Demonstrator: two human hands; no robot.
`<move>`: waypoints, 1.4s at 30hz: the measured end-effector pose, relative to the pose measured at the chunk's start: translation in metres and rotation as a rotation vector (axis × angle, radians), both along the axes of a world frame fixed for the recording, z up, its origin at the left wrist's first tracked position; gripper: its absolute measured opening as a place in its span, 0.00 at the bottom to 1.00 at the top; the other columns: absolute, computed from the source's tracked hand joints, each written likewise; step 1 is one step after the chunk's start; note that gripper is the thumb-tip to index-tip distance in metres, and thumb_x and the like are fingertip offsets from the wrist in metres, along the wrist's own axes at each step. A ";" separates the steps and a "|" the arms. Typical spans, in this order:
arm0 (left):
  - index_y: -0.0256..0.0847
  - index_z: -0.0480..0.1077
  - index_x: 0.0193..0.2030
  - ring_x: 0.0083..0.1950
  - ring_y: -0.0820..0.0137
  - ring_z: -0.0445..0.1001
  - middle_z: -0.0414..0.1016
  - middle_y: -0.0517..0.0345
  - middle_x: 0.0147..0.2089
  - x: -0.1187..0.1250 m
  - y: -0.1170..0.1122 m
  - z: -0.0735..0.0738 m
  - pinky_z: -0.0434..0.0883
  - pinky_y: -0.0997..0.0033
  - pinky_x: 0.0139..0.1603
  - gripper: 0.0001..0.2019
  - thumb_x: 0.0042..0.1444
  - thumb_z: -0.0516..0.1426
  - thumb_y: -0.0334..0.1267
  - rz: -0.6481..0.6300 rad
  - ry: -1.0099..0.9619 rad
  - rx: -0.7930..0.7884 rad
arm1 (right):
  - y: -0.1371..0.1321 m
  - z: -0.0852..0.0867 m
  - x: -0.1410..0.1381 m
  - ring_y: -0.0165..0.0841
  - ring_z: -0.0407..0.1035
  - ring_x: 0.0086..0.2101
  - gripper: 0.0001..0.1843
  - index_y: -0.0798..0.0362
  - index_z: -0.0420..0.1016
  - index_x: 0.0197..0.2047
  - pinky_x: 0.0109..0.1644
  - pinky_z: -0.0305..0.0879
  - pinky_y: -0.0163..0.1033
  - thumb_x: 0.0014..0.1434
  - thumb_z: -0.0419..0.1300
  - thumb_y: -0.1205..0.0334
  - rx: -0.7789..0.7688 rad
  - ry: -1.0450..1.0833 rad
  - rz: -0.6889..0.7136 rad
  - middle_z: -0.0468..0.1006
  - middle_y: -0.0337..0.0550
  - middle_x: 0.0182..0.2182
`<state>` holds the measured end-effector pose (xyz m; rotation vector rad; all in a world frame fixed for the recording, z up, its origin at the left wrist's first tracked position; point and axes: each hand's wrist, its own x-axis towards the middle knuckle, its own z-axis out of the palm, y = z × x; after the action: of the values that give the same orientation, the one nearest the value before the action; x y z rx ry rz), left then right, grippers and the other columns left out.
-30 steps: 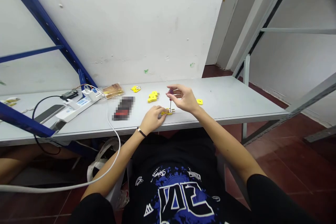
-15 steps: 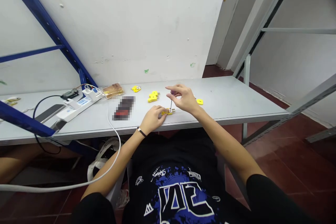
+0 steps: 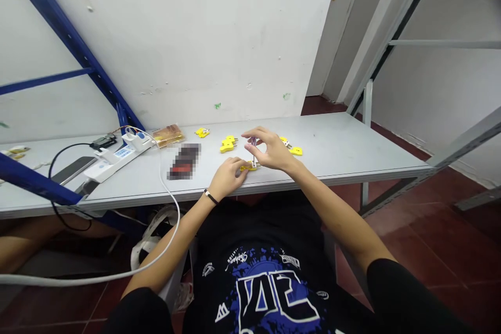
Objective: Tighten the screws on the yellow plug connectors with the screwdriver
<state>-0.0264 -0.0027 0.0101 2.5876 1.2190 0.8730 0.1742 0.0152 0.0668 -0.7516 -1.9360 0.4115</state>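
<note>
Script on the black shirt (image 3: 266, 295) reads "Stephan". Near the front edge of the table (image 3: 344, 146), the left hand (image 3: 227, 176) pinches a yellow plug (image 3: 250, 168) between thumb and fingers; the right hand (image 3: 270, 151) pinches an upright screwdriver (image 3: 253, 143), tip at the plug.

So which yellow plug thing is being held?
The yellow plug nearest the front edge of the table: the left hand holds it, and a screwdriver in the right hand points down at it. The other yellow pieces lie farther back.

Two hands (image 3: 229, 175), one screwdriver (image 3: 253, 142), one power strip (image 3: 111, 162), one bench (image 3: 340, 141), at least six yellow connector pieces (image 3: 296, 151)
</note>
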 end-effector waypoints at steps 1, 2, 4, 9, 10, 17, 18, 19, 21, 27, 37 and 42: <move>0.43 0.77 0.49 0.49 0.60 0.74 0.78 0.53 0.46 0.000 0.000 0.000 0.72 0.58 0.55 0.10 0.65 0.56 0.34 0.001 0.000 -0.003 | 0.000 0.000 -0.002 0.35 0.75 0.39 0.13 0.49 0.82 0.50 0.48 0.77 0.46 0.65 0.61 0.57 0.033 0.011 -0.047 0.79 0.47 0.44; 0.43 0.77 0.49 0.50 0.60 0.74 0.78 0.53 0.46 0.000 0.000 0.000 0.72 0.58 0.55 0.10 0.65 0.56 0.34 0.002 0.002 -0.006 | 0.001 0.000 -0.003 0.34 0.74 0.36 0.13 0.49 0.83 0.48 0.46 0.77 0.45 0.64 0.62 0.56 0.053 0.033 -0.085 0.78 0.47 0.42; 0.44 0.77 0.49 0.50 0.61 0.75 0.78 0.53 0.46 0.000 0.000 0.000 0.72 0.59 0.55 0.10 0.65 0.57 0.33 0.003 0.005 -0.009 | 0.002 -0.001 -0.003 0.33 0.74 0.34 0.15 0.48 0.83 0.51 0.45 0.78 0.45 0.63 0.64 0.55 0.033 0.096 -0.103 0.78 0.45 0.39; 0.43 0.77 0.49 0.49 0.61 0.74 0.78 0.53 0.46 0.001 -0.001 0.002 0.72 0.59 0.54 0.09 0.65 0.57 0.34 0.000 0.002 -0.005 | -0.002 -0.001 0.000 0.35 0.77 0.36 0.24 0.50 0.75 0.64 0.48 0.80 0.48 0.64 0.59 0.61 -0.130 0.151 0.051 0.83 0.47 0.48; 0.43 0.77 0.49 0.49 0.61 0.74 0.78 0.53 0.46 0.001 -0.001 0.002 0.72 0.59 0.54 0.09 0.66 0.57 0.34 0.001 0.001 -0.005 | -0.003 -0.001 0.000 0.36 0.78 0.38 0.24 0.51 0.75 0.63 0.49 0.80 0.48 0.65 0.58 0.62 -0.130 0.145 0.061 0.83 0.48 0.50; 0.43 0.77 0.49 0.49 0.60 0.74 0.78 0.53 0.45 0.000 -0.001 0.001 0.72 0.59 0.55 0.10 0.66 0.56 0.34 0.003 0.009 -0.003 | -0.004 0.003 -0.005 0.38 0.78 0.43 0.18 0.49 0.82 0.54 0.50 0.79 0.47 0.61 0.66 0.59 -0.001 0.043 -0.079 0.83 0.47 0.45; 0.42 0.77 0.50 0.49 0.60 0.74 0.78 0.53 0.46 0.000 -0.001 0.001 0.71 0.59 0.55 0.10 0.65 0.56 0.34 0.003 0.007 -0.002 | -0.004 0.004 -0.004 0.37 0.77 0.40 0.16 0.48 0.83 0.52 0.47 0.79 0.46 0.61 0.66 0.59 0.012 0.044 -0.100 0.82 0.46 0.43; 0.42 0.77 0.50 0.49 0.60 0.74 0.78 0.53 0.46 0.000 -0.001 0.001 0.71 0.59 0.55 0.10 0.65 0.57 0.34 0.003 0.005 -0.001 | -0.004 0.004 -0.003 0.35 0.77 0.38 0.15 0.48 0.84 0.51 0.46 0.79 0.45 0.61 0.66 0.60 0.014 0.052 -0.109 0.82 0.46 0.43; 0.42 0.77 0.49 0.49 0.61 0.74 0.78 0.53 0.46 0.001 -0.001 0.001 0.71 0.59 0.55 0.10 0.65 0.57 0.34 0.002 0.003 -0.001 | -0.004 0.006 0.000 0.33 0.77 0.34 0.16 0.49 0.83 0.52 0.46 0.80 0.45 0.61 0.63 0.64 -0.017 0.080 -0.085 0.83 0.44 0.42; 0.42 0.77 0.49 0.48 0.61 0.74 0.78 0.53 0.45 0.000 -0.001 0.001 0.72 0.59 0.53 0.10 0.66 0.56 0.35 0.002 0.007 0.006 | -0.010 0.010 0.000 0.35 0.79 0.38 0.20 0.52 0.80 0.57 0.51 0.79 0.46 0.62 0.62 0.65 -0.117 0.065 -0.047 0.85 0.46 0.44; 0.43 0.77 0.49 0.51 0.60 0.74 0.79 0.53 0.47 0.000 -0.001 0.001 0.71 0.58 0.56 0.10 0.66 0.56 0.35 -0.001 -0.012 -0.012 | -0.008 0.010 0.002 0.33 0.78 0.30 0.15 0.51 0.84 0.51 0.45 0.80 0.45 0.62 0.62 0.66 -0.014 0.094 -0.100 0.85 0.43 0.39; 0.42 0.77 0.50 0.51 0.60 0.74 0.79 0.53 0.47 0.000 -0.001 0.001 0.71 0.58 0.55 0.10 0.66 0.56 0.35 -0.003 -0.009 -0.013 | -0.010 0.012 0.003 0.33 0.78 0.29 0.15 0.51 0.84 0.50 0.44 0.80 0.44 0.62 0.61 0.66 -0.007 0.086 -0.090 0.86 0.43 0.39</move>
<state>-0.0265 -0.0038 0.0111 2.5719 1.2142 0.8727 0.1775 0.0055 0.0787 -0.8091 -1.8143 0.3899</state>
